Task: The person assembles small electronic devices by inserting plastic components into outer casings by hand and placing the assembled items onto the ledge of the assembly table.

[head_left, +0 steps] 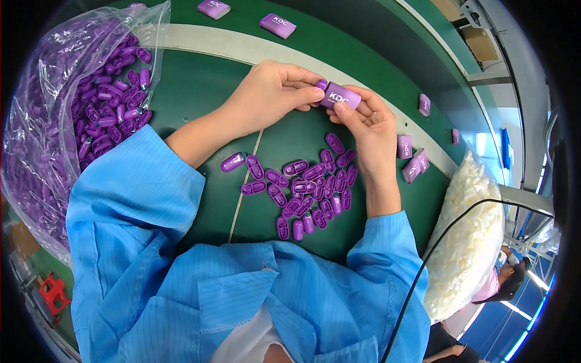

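Your green work surface (200, 91) fills most of the view, with a pale strip (242, 48) curving across it. To your left lies a big clear bag (42, 121), open at the mouth and stuffed with small purple caps. At your right sits a second clear bag (466, 242), this one full of white pieces (too small to tell what they are). Between your blue sleeves, a loose pile of purple caps (308, 193) is spread on the green, most lying flat and touching one another. Several finished purple cases lie apart on the far belt (277, 25) and near your right wrist (414, 163).

Both hands meet above the pile. Your right hand (369, 130) has thumb and fingers closed round a purple case (340, 95), held clear of the surface. Your left hand (269, 91) pinches at the case's left end, where a small purple cap (321, 84) seems to sit against it, though your fingertips hide the join
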`<act>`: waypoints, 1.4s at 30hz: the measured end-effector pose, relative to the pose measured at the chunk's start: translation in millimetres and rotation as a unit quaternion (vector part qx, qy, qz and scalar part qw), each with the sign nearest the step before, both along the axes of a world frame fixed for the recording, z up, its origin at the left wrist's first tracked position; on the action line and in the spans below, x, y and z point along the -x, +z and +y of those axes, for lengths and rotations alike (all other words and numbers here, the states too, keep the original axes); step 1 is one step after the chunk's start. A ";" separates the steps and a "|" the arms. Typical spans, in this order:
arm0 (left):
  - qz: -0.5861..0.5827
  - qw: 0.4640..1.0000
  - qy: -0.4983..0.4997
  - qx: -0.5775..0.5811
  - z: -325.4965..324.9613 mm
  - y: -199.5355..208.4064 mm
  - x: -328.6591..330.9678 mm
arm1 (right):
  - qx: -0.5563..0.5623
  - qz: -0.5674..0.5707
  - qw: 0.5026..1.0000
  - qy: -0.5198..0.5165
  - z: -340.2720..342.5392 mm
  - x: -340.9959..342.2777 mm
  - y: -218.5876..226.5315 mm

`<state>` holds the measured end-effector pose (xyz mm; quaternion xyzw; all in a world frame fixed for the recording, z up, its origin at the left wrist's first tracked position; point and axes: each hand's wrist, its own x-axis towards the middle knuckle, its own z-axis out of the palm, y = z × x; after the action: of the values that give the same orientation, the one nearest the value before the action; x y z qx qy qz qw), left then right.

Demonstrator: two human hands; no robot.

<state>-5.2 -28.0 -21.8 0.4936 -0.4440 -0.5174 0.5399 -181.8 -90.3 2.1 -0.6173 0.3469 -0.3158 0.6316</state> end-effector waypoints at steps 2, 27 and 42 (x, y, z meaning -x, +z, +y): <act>-0.003 1.000 0.003 0.012 0.2 -0.1 0.3 | 0.021 0.010 1.000 -0.003 -0.6 1.2 0.3; -0.167 0.983 0.031 0.064 13.2 17.2 3.9 | 0.006 -0.011 0.999 0.034 5.3 4.5 5.3; -0.302 0.938 0.094 0.142 -21.2 -3.1 -1.8 | 0.267 0.117 0.956 -0.038 -10.4 -11.4 -13.3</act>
<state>-3.4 -49.2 -24.9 0.5846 -0.6064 -0.2223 0.4910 -170.4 -100.7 -11.2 -0.7822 0.3445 -0.3462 0.3869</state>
